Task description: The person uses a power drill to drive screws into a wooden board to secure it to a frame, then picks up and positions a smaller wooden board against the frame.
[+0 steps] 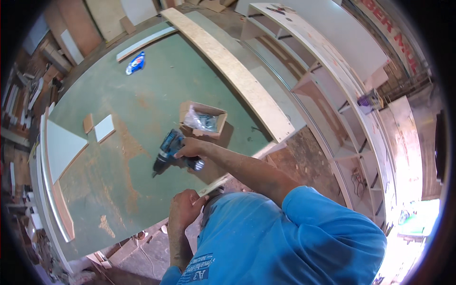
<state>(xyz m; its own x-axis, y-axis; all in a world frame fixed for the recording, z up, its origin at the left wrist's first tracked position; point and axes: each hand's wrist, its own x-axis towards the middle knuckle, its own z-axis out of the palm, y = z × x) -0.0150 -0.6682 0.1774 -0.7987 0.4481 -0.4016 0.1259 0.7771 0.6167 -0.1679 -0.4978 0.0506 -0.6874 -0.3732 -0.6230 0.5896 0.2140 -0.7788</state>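
Note:
In my right hand (191,147) is a blue and black cordless drill (167,148), gripped by its handle over the table. Its black nose tilts down to the left, above the green tabletop. My left hand (185,207) is closed beside my waist at the near table edge, next to a pale wooden edge (214,184). What its curled fingers hold, if anything, is hidden. Just beyond the drill stands an open cardboard box (221,124) with a clear plastic bag (202,120) and small metal pieces in it.
The big green table (156,95) carries a long board (232,71) along its right side, a blue packet (136,63), white offcuts (104,128) and a triangular panel (64,147) at the left. A long shelf carcass (327,90) stands to the right.

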